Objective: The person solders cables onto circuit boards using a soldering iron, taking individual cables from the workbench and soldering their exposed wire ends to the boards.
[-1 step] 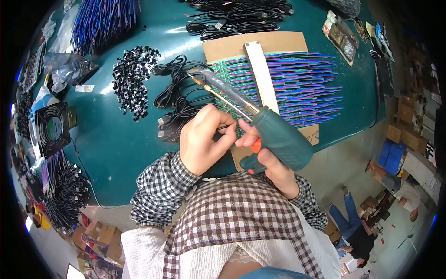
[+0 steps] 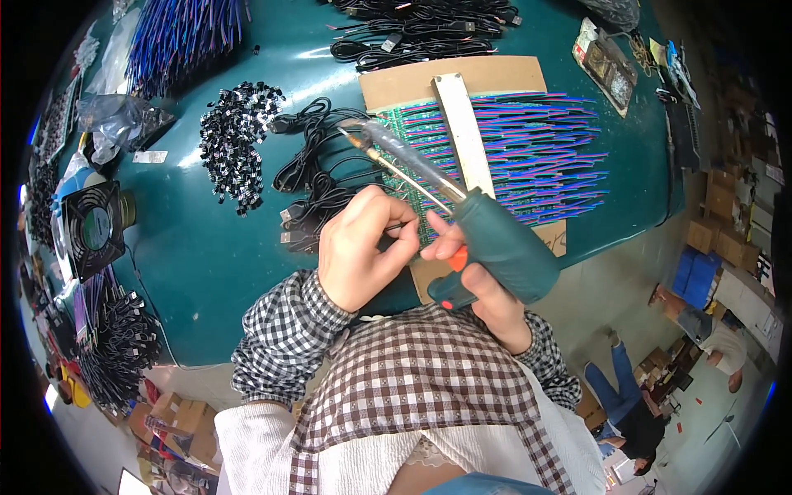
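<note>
Left hand: fingers curled, thumb and index tips drawn close; cannot tell what they pinch.
Right hand: fingers wrapped round the gun, smooth green plastic, slender metal tip toward 10 o'clock.
Boards: green, 1 o'clock of left hand, blue-pink wires under a flat pale bar.
Cables: black, looped, 11 o'clock.
Connectors: blocky heap, 10 o'clock.

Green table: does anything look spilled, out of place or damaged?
One small black piece lies alone near the blue wire bundle, apart from the heap of similar-looking pieces, so it seems strayed. The shallow tray at upper right sits at a slant and looks grimy. I see no clear damage.
</note>
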### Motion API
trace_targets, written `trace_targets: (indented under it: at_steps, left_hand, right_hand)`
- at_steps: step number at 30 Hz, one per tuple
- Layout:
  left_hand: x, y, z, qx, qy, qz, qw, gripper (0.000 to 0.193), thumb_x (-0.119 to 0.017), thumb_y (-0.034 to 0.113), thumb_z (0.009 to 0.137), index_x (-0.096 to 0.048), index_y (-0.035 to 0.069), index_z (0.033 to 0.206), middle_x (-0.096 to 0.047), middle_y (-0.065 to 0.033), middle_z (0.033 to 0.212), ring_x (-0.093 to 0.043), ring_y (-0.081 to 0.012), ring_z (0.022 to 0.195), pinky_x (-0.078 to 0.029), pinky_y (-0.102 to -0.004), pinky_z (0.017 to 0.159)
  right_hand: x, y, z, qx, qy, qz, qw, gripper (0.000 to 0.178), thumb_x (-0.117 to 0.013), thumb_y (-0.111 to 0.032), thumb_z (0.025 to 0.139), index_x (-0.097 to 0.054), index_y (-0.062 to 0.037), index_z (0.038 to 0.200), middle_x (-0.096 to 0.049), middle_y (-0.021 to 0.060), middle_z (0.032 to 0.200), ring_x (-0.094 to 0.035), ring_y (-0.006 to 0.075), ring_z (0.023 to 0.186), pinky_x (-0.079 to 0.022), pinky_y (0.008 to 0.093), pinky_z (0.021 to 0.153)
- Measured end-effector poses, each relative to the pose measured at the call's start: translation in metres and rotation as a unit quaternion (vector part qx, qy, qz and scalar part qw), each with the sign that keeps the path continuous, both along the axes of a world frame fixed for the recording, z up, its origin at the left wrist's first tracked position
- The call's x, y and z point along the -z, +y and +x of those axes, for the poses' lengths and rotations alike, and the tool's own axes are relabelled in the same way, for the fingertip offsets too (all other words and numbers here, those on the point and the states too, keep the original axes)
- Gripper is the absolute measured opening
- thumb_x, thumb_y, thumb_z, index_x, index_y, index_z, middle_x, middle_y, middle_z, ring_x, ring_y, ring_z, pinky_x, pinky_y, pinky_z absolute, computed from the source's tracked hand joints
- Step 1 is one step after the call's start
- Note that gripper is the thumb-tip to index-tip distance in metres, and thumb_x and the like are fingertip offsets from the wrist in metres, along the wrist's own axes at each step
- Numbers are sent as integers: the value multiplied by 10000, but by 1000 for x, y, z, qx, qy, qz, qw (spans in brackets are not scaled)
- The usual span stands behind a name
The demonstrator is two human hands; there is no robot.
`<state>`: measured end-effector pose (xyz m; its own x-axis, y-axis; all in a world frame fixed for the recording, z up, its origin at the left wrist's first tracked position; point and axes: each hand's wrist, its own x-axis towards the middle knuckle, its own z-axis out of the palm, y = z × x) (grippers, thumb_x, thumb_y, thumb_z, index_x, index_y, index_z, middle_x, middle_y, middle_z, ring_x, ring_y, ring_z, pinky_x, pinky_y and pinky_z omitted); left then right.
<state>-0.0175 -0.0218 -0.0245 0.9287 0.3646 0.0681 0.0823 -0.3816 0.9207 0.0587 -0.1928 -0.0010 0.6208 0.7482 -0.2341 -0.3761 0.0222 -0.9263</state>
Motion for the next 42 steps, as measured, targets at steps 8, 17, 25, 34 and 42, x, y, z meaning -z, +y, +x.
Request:
trace_targets:
  at_steps: [8, 17, 25, 34, 42]
  left_hand:
    - [-10, 4, 2, 20, 30, 38, 999, 155, -712, -28, 760, -599, 43, 838, -577, -48, 770, -631, -159, 649, -516, -279, 584]
    - [-15, 16, 5, 69, 69, 2, 995, 129, -709, -16, 777, -620, 31, 857, -588, -49, 800, -621, -149, 665, -500, -262, 581]
    - [-16, 16, 8, 81, 69, 29, 994, 131, -702, -15, 771, -602, 27, 844, -583, -64, 792, -628, -172, 646, -509, -281, 575]
    - [-17, 23, 14, 117, 68, 59, 989, 138, -706, -16, 747, -608, 25, 836, -571, -56, 774, -607, -164, 640, -497, -278, 565]
    - [-17, 30, 17, 127, 107, 0, 986, 133, -690, -12, 728, -598, 35, 813, -574, -74, 755, -620, -196, 628, -513, -307, 577]
  right_hand:
    - [-14, -28, -1, 79, -1, 32, 996, 549, -607, -424, 958, -491, 20, 1258, -565, 120, 1037, -596, 270, 1027, -401, 610, 1081]
    - [-9, -77, -13, 105, 37, 39, 993, 520, -591, -387, 965, -483, 29, 1258, -555, 139, 1098, -595, 291, 1081, -505, 572, 988]
    - [-20, -84, -18, 115, 52, -23, 992, 540, -623, -397, 945, -496, 72, 1179, -558, 165, 1070, -613, 279, 1063, -558, 495, 940]
    - [-31, -85, -24, 110, 38, -97, 989, 552, -662, -415, 914, -532, 79, 1124, -575, 173, 1025, -627, 262, 992, -582, 432, 883]
    - [-32, -90, -27, 106, 44, -110, 987, 539, -676, -399, 905, -542, 74, 1125, -592, 169, 1026, -635, 253, 972, -582, 411, 874]
